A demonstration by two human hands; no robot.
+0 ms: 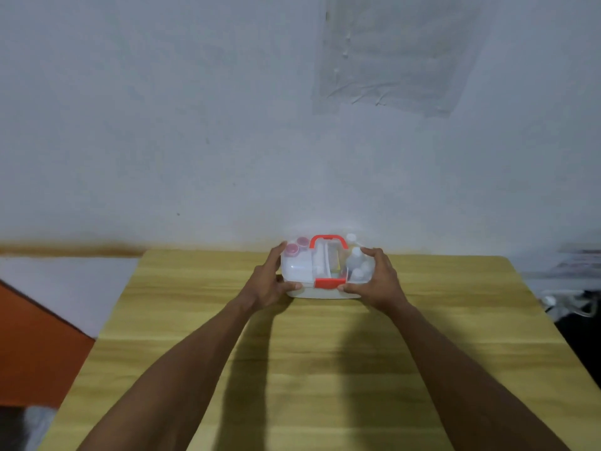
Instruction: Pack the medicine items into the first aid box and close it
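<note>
- The first aid box (pixel 320 271) was found at the far middle of the wooden table (pixel 325 369), close to the wall (pixel 195 125)
- Its clear lid was seen lowered over the contents; whether the red front latch (pixel 329 282) was fully engaged could not be told
- Red-capped jars (pixel 296 248) at the left and white bottles (pixel 356 258) at the right were visible through the lid
- The left hand (pixel 271 281) was found curled around the box's left end, fingers on top, thumb at the lower front edge
- The right hand (pixel 379 281) was found likewise wrapped around the right end, thumb beside the latch
- The red handle (pixel 325 240) was standing upright, untouched
- The box was judged light, rigid and smooth-walled, hence somewhat slippery; loose bottles inside would likely shift if tilted
- The handle, or both ends together, was judged the soundest hold
</note>
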